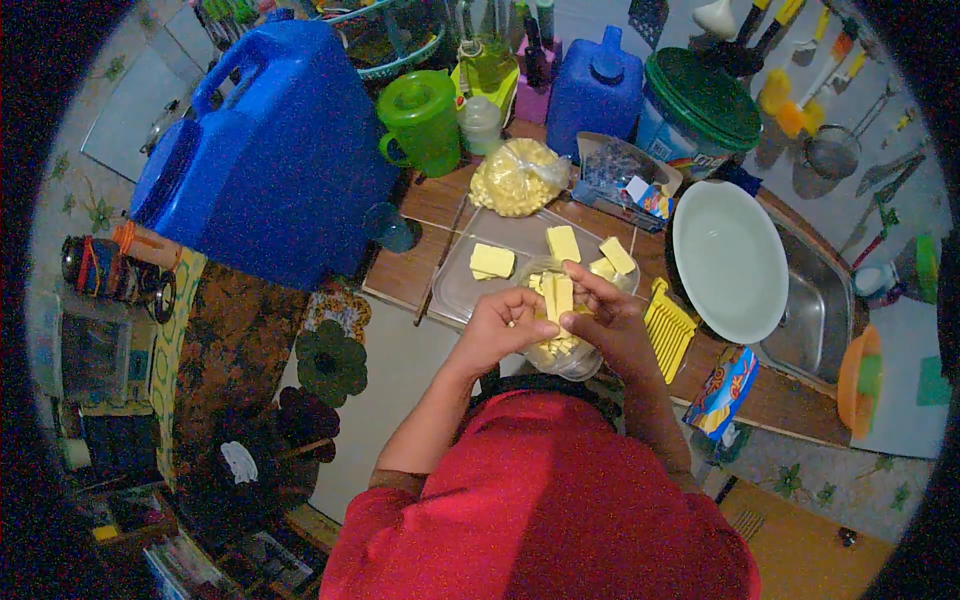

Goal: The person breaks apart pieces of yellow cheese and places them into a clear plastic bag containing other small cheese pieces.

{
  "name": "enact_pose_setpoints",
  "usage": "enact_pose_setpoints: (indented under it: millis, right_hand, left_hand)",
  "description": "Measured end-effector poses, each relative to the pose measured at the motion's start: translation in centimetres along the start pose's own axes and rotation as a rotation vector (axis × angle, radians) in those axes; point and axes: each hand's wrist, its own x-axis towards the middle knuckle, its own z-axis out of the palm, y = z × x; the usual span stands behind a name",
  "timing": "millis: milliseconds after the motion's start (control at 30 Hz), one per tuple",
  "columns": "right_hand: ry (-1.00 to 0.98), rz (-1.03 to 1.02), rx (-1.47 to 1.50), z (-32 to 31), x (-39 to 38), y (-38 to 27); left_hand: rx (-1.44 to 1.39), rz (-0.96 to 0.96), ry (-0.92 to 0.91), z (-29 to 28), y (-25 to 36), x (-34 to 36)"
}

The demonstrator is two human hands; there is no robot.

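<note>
Both hands are pinching yellow slices over a clear bowl: left hand is gripping at their seven o'clock, right hand is closing at three o'clock.

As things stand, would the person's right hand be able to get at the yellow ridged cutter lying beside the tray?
Probably yes. The yellow ridged cutter lies uncovered on the counter just right of the right hand, nothing between them. However, that hand's fingers are pinching a yellow strip with the left hand, so it would need releasing first.
</note>
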Motion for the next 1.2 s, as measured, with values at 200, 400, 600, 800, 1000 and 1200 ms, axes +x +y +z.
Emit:
enact_pose_setpoints:
  millis: [200, 400, 600, 800, 1000, 1200]
  right_hand:
    - [-0.041, 0.019, 0.045, 0.4, -0.5, -0.4]
    - [-0.049, 0.024, 0.102, 1.0, -0.5, -0.6]
    - [-0.066, 0.043, 0.162, 1.0, -0.5, -0.5]
    - [-0.038, -0.008, 0.241, 1.1, 0.2, -0.2]
    - [0.048, -0.078, -0.069, 1.6, 2.9, 0.0]
    - [-0.091, -0.278, -0.813, 2.5, 9.5, 4.5]
  left_hand:
    - [0.137, -0.014, -0.087, -0.8, -0.1, -0.4]
    - [0.044, -0.062, -0.102, -1.1, -0.2, -0.9]
    - [-0.052, -0.066, -0.114, -1.2, -0.3, -1.1]
    - [-0.073, -0.103, -0.102, -2.2, -0.7, -1.1]
    - [-0.082, -0.016, 0.202, -5.5, -1.0, -2.1]
    - [-0.118, 0.037, 0.239, -6.4, 0.0, -2.2]
